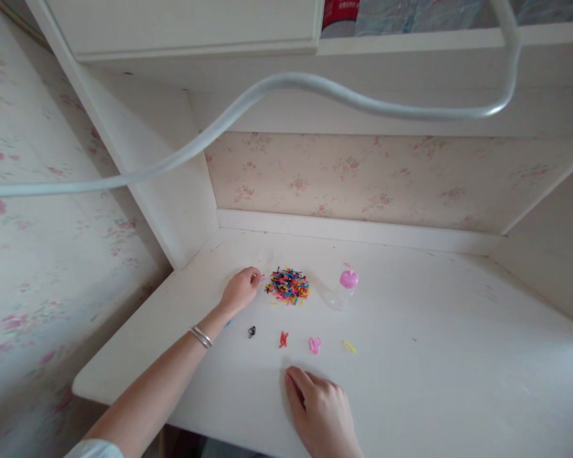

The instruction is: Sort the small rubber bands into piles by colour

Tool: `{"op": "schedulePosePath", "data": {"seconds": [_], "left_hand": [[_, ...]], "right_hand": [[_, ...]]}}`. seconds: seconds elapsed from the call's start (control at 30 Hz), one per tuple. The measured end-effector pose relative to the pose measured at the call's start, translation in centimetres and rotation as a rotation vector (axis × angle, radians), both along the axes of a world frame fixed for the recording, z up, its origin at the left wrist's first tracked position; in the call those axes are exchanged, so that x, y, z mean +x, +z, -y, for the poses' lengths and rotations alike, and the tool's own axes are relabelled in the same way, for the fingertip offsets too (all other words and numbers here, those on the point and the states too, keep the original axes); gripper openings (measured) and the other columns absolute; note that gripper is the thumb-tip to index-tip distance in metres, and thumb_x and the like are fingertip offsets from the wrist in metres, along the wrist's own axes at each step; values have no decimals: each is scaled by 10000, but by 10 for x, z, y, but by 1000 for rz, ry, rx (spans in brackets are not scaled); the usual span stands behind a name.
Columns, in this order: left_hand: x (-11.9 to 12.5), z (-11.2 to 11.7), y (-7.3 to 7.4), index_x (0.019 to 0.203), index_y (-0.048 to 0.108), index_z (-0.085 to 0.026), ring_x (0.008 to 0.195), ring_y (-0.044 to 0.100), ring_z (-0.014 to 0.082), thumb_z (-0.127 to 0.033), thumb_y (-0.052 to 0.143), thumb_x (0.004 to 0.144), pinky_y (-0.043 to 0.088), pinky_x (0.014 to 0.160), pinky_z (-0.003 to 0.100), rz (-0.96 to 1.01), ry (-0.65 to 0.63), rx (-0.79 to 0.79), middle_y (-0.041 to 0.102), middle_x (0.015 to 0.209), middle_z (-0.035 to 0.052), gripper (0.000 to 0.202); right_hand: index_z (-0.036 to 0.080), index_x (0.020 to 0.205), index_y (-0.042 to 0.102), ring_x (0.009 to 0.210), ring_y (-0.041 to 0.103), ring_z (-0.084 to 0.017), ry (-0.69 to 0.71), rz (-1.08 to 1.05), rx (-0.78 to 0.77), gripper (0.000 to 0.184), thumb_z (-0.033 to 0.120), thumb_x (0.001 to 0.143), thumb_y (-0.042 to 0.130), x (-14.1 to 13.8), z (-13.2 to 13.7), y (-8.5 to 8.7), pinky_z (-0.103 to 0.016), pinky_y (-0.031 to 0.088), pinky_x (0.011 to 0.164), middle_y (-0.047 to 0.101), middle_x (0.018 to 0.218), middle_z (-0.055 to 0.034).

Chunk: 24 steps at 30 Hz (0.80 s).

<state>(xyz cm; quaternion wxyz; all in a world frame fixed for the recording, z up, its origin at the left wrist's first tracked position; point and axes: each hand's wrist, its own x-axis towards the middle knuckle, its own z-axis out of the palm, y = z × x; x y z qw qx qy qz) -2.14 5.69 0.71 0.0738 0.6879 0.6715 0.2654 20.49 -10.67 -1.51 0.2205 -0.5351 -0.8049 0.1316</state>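
My left hand (241, 289) reaches to the left side of a heaped pile of multicoloured small rubber bands (288, 285). Its thumb and finger pinch a pinkish-red rubber band (261, 277), apart from the pile. In front of the pile lie small groups sorted by colour: black bands (252, 331), red bands (283, 339), pink bands (314, 345) and yellow bands (348, 346). A bit of blue (228, 323) peeks out beside my left wrist, mostly hidden. My right hand (322, 410) rests on the desk below the red and pink groups, its fingers curled in with nothing visible in them.
Right of the pile lies a clear container (337, 302) with a pink apple-shaped lid (349, 278). All of it is on a white desk (439, 381) with side panels and a back strip. Overhead, a white cable (296, 79) curves across the view below a shelf (410, 41).
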Motion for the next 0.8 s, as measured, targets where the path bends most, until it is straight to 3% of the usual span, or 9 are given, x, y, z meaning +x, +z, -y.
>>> {"op": "schedulePosePath", "data": {"seconds": [0.17, 0.3, 0.5, 0.63, 0.8], "left_hand": [[1, -1, 1, 876, 645, -216, 767, 628, 159, -274, 473, 880, 443, 702, 247, 29, -18, 6, 695, 849, 21, 182], [5, 8, 11, 886, 656, -211, 830, 630, 164, -279, 477, 883, 452, 761, 251, 45, -26, 18, 697, 900, 29, 191], [34, 68, 30, 934, 672, -237, 805, 629, 137, -299, 458, 905, 456, 787, 235, -11, -82, 34, 677, 979, 30, 224], [61, 112, 22, 901, 676, -259, 727, 634, 132, -322, 441, 916, 451, 684, 225, -61, -74, -28, 684, 889, 25, 244], [73, 130, 4, 847, 675, -288, 711, 653, 142, -324, 403, 936, 421, 596, 228, -144, -48, -105, 687, 847, -1, 289]], "right_hand": [[278, 834, 617, 591, 639, -120, 1, 4, -17, 278, 296, 954, 366, 0, 1, 2, -229, 265, 536, 684, 686, 50], [277, 835, 619, 587, 635, -117, 0, 9, -13, 271, 293, 952, 374, 0, 1, 3, -230, 259, 536, 684, 688, 50], [259, 829, 619, 581, 630, -108, 17, 7, 23, 272, 270, 952, 377, 0, 1, 5, -223, 263, 536, 686, 676, 38], [241, 790, 605, 563, 619, -97, 33, -5, 28, 266, 250, 945, 389, 0, 1, 8, -226, 258, 528, 682, 664, 34], [238, 784, 596, 589, 620, -102, 30, -3, -2, 265, 240, 946, 387, 0, 1, 8, -223, 260, 545, 676, 677, 33]]}}
